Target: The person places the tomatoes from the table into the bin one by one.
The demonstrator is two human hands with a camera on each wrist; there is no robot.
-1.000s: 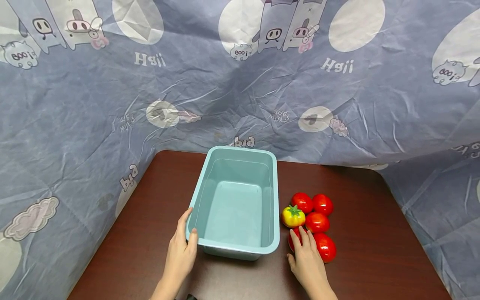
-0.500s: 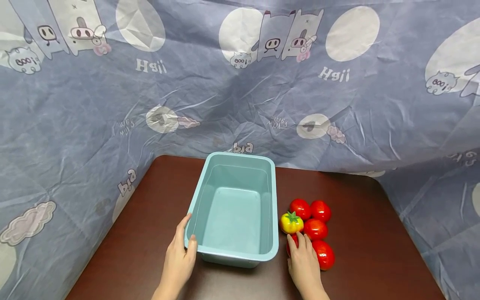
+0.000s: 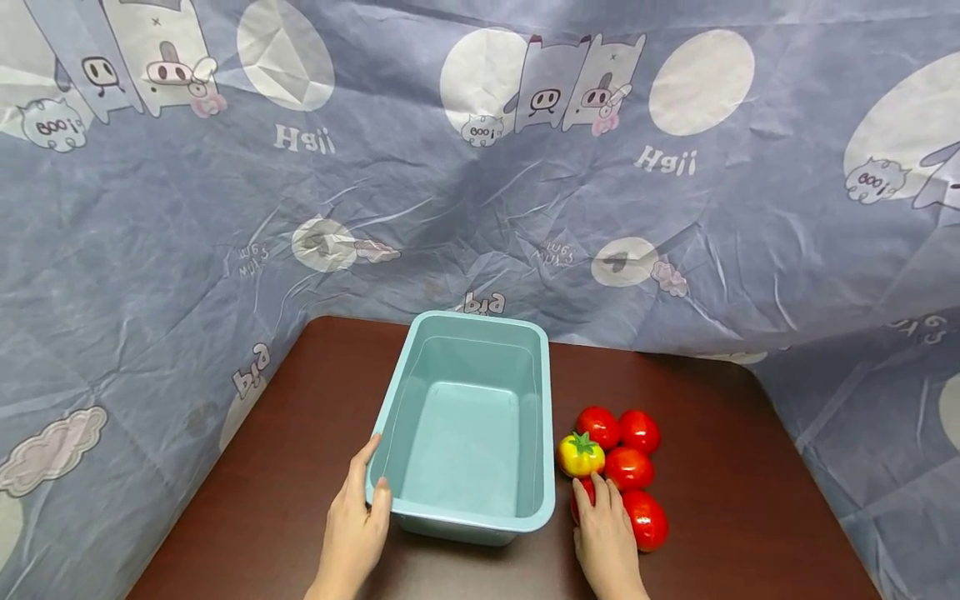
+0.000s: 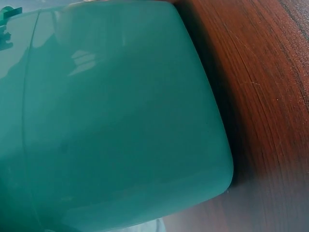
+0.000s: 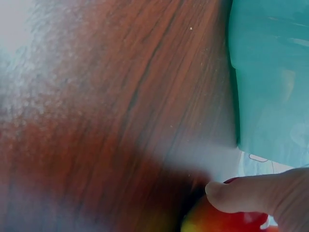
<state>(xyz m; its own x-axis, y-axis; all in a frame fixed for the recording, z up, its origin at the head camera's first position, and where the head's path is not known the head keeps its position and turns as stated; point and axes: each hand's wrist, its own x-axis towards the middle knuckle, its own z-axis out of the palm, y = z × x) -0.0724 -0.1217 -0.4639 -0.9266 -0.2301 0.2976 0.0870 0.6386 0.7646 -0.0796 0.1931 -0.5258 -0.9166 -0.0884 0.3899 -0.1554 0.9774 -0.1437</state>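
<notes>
A pale teal plastic bin (image 3: 459,450) stands upright on the table, with nothing inside it. My left hand (image 3: 352,525) grips its near left corner, thumb at the front rim and fingers along the left side. In the left wrist view the bin's smooth wall (image 4: 120,121) fills most of the picture. Right of the bin, my right hand (image 3: 606,537) holds a shiny red tomato (image 5: 229,220) with a yellowish end, largely hidden under the fingers. The thumb (image 5: 241,193) presses its side. A yellow tomato (image 3: 580,458) with a green leafy top sits just beyond the fingertips.
Several other red tomatoes (image 3: 629,468) cluster tightly beside and behind the right hand. All rest on a dark reddish-brown wooden table (image 3: 712,500). A wrinkled blue-grey printed cloth (image 3: 450,217) hangs behind the table and along both sides.
The right hand's fingers have drawn in around the near red tomato. The left hand keeps its grip on the bin. The head view has tilted slightly, so everything sits lower in the picture.
</notes>
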